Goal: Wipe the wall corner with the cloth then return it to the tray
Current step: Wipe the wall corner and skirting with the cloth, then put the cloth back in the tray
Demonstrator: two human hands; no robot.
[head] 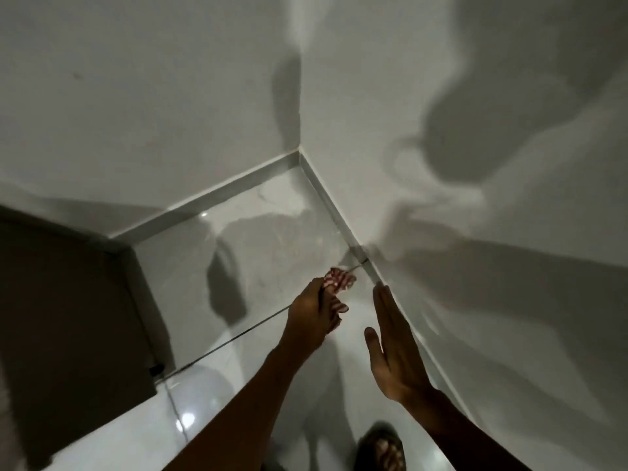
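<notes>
My left hand [314, 316] is closed around a red-and-white patterned cloth [338, 282], which sticks out past my fingers and hangs just above the glossy floor. The cloth is close to the skirting of the right wall but I cannot tell if it touches it. My right hand [396, 348] is flat, fingers straight together, its fingertips against the base of the right wall. The wall corner [300, 107] where two white walls meet lies farther up and away from both hands. No tray is in view.
A dark brown panel or door [68, 300] fills the left side. White glossy floor tiles [258, 232] with a dark grout line run under my arms. My sandalled foot [382, 450] shows at the bottom. Strong shadows fall across the right wall.
</notes>
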